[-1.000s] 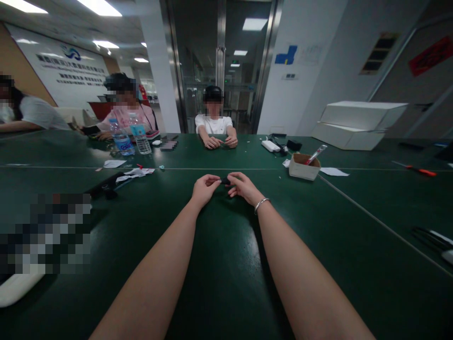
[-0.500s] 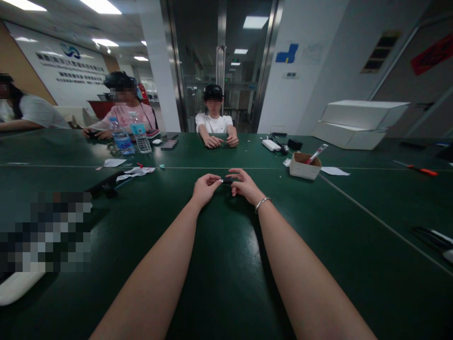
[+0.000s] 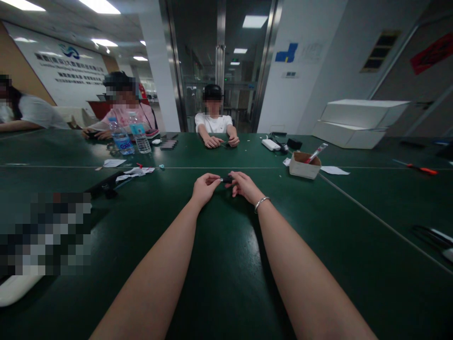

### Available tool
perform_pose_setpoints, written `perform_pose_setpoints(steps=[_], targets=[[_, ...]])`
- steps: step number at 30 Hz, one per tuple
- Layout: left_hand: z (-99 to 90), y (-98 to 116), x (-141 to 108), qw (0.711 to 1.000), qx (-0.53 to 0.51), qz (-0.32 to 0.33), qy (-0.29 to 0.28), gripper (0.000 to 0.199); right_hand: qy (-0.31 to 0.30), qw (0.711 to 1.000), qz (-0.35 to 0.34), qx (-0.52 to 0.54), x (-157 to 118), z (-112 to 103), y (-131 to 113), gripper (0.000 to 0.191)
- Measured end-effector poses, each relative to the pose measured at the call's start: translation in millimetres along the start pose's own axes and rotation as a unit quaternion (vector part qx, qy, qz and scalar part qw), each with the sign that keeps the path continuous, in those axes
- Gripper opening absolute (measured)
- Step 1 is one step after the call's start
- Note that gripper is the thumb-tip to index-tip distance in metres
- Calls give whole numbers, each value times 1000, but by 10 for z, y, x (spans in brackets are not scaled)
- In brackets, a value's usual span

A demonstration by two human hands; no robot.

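Fingertips of your left hand (image 3: pixel 205 187) are pinched on the silvery end of a small dark object (image 3: pixel 227 180), which sits between your two hands over the green table (image 3: pixel 219 264). Your right hand (image 3: pixel 246 187), with a silver bracelet (image 3: pixel 262 204) at the wrist, touches its dark end, though I cannot tell whether those fingers clamp it.

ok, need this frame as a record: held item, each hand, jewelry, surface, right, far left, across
held item: small black object with a silver end, type unclear
left hand: pinching the silver end
right hand: at the black end, grip unclear
jewelry: silver bracelet, right wrist
surface: green table
right: open box
far left: two bottles
across: seated person
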State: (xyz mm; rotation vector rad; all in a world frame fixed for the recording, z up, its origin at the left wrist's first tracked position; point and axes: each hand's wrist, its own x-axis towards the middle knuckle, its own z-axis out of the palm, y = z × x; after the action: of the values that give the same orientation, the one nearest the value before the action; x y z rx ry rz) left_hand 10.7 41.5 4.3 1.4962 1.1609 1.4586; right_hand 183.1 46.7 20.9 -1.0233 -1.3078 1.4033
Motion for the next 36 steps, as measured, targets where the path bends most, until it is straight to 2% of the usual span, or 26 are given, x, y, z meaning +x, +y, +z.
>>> perform_pose_setpoints(steps=[2,4,6,9,11,14,21,26,31,36], targets=[[-6,-26,12,1000,0,3,-3,16,-9,1000,-5,-11,-3,-2,-5,22],[-10,-51,22,1000,1,5,0,17,-18,1000,-22,12,-13,-4,-12,43],[-12,-64,28,1000,3,5,5,17,-14,999,-18,34,-21,-2,-17,50],[-14,-62,24,1000,7,6,0,17,2,1000,5,15,-19,10,-14,23],[-14,-57,18,1000,7,4,-1,18,-3,1000,-1,-2,-17,17,-10,13],[-16,-54,13,1000,2,2,-1,19,-14,999,-20,25,-22,18,-12,18],[-4,-30,4,1000,-6,-6,-9,17,-4,1000,-15,5,-5,12,9,6],[14,12,-21,999,-7,-24,-36,20,-1,1000,-14,24,-22,-1,14,10],[-4,-11,-27,997,22,11,-71,29,-5,999,-12,46,-39,-14,4,16],[7,-62,-8,996,62,-16,-64,22,-7,999,-13,52,-32,-15,17,15]])
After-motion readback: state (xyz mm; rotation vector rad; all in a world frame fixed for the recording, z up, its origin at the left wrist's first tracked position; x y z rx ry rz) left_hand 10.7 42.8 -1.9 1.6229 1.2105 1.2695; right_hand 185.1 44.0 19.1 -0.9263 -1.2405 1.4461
